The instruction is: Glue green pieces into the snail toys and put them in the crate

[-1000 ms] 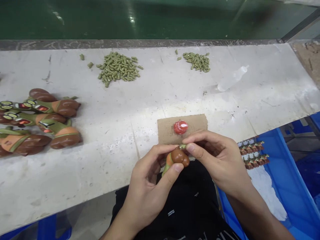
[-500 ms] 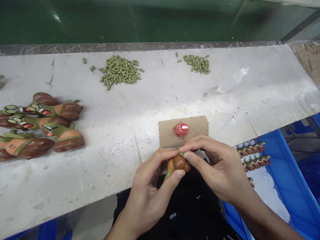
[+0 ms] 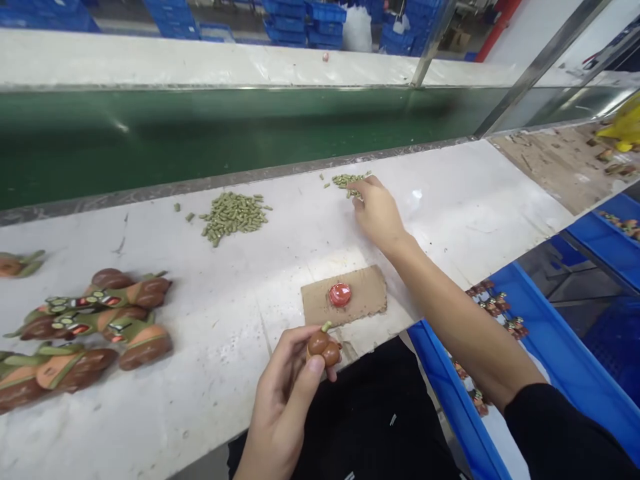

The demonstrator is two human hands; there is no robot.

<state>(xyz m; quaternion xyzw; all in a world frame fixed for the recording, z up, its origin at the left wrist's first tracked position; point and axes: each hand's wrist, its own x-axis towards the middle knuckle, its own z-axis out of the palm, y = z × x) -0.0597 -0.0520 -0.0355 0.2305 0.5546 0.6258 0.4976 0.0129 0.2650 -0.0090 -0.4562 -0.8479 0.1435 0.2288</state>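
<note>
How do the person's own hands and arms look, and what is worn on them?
The left hand and right hand are bare, with no glove or ring visible. The right arm has a short, plain black sleeve; no left sleeve is in view.

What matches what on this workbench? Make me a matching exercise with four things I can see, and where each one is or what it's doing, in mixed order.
Column one
1. Shiny red round item
2. Left hand
3. Right hand
4. Blue bin

Column two
A. At the smaller pile of green pieces
B. Lower than the workbench, on the person's right
C. On the piece of cardboard
D. Holding a brown figure

Right pairs: 1-C, 2-D, 3-A, 4-B.
</note>
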